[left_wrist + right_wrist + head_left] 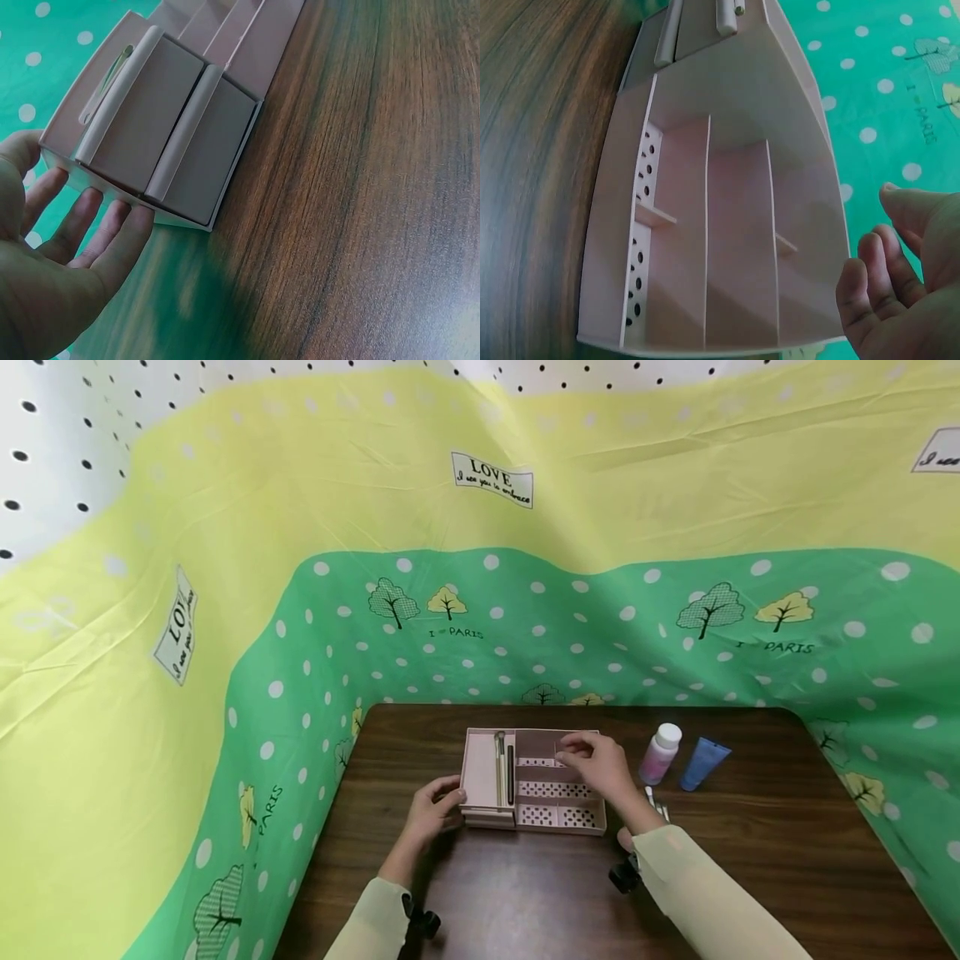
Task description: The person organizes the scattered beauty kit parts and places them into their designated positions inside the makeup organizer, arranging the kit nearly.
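Note:
A pink desk organizer (487,760) stands on the table, with two drawers at its left front and open compartments with hole-patterned floors on its right. On its top lie a makeup brush (501,768) and a thin dark stick (511,774). My left hand (432,808) touches the organizer's left side; in the left wrist view its fingertips (140,217) rest against the wall beside the drawers. Over the back right compartment is my right hand (597,762), fingers loosely bent. In the right wrist view nothing shows between its fingers (853,289), and the compartments look bare.
To the organizer's right stand a white-capped bottle (660,754) with a pink label and a blue tube (703,764). Thin white-tipped sticks (652,797) lie partly hidden behind my right forearm. A green and yellow patterned curtain (570,610) encloses the dark wooden table (750,843).

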{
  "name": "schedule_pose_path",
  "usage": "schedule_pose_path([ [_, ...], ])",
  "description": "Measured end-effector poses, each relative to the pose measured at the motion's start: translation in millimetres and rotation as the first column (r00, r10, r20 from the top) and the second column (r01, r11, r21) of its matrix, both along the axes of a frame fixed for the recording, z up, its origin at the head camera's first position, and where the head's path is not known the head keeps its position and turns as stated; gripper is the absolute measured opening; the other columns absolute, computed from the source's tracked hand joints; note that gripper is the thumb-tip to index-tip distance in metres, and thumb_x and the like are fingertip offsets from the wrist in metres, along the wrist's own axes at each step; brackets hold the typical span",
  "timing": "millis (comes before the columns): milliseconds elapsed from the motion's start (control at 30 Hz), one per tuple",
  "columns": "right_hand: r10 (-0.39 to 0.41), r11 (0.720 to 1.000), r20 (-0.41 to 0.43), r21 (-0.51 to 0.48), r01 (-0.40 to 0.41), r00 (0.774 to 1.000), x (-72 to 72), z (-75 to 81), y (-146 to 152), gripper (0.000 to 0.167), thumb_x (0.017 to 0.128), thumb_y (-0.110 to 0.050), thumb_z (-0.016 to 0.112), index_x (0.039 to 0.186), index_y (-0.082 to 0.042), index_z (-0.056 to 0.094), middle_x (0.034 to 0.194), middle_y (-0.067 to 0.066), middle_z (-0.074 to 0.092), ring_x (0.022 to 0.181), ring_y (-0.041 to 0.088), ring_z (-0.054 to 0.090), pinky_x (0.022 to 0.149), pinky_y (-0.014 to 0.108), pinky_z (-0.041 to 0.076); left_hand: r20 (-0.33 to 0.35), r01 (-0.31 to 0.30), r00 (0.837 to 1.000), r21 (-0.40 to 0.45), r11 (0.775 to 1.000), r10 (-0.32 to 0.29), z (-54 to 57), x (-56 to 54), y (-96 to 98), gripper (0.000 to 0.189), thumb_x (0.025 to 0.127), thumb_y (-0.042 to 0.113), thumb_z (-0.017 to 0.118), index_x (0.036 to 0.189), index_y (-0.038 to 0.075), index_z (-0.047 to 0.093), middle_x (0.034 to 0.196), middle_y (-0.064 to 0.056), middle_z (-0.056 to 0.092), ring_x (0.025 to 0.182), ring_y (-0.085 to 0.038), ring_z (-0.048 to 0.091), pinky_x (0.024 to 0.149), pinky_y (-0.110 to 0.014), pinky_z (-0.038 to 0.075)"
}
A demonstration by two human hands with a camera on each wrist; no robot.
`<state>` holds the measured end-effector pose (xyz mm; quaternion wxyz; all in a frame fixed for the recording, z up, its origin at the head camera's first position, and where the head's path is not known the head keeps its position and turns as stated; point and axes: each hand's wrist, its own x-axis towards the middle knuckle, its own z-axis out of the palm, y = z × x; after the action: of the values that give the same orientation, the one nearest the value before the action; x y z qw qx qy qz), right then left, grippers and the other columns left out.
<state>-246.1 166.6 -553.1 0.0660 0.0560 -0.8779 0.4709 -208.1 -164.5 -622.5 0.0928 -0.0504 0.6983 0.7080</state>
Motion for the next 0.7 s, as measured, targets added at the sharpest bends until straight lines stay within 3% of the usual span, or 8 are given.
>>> schedule_pose_path([
  [267, -0.043, 0.999, 0.013, 0.018, 0.043, 0.999, 2.9, -5.7, 19.8, 0.023, 0.088, -0.016, 0.082, 0.109, -0.01, 0.076, 0.098, 0.01, 0.076, 0.087, 0.024, 0.071, 0.07, 0.028, 0.058, 0.004, 0.001, 1.0, -0.008, 1.0, -0.001, 1.6, 0.6, 1.2, 0.042, 0.097, 0.019, 0.073, 0.134, 0.001, 0.065, 0.126, -0.019, 0.063, 0.091, -0.016, 0.068, 0.085, -0.054, 0.062],
  [500, -0.053, 0.999, 0.0, 0.003, 0.053, 0.999, 2.8, -12.1, 36.1, 0.026, 0.089, -0.013, 0.081, 0.111, -0.001, 0.074, 0.099, 0.015, 0.076, 0.085, 0.023, 0.07, 0.068, 0.021, 0.055, 0.007, -0.006, 1.0, -0.002, 1.0, 0.006, 0.7, 0.4, 1.8, 0.042, 0.098, 0.016, 0.071, 0.135, -0.001, 0.063, 0.127, -0.019, 0.062, 0.09, -0.016, 0.067, 0.087, -0.058, 0.06],
  [700, -0.048, 0.998, 0.0, -0.037, 0.048, 0.999, 6.3, -16.0, 44.9, 0.024, 0.088, -0.006, 0.08, 0.11, 0.003, 0.073, 0.097, 0.018, 0.075, 0.081, 0.022, 0.068, 0.066, 0.018, 0.054, 0.012, -0.008, 1.0, -0.005, 1.0, 0.008, 0.1, -0.2, 1.0, 0.042, 0.097, 0.018, 0.073, 0.134, 0.0, 0.064, 0.125, -0.017, 0.062, 0.09, -0.016, 0.068, 0.085, -0.055, 0.061],
])
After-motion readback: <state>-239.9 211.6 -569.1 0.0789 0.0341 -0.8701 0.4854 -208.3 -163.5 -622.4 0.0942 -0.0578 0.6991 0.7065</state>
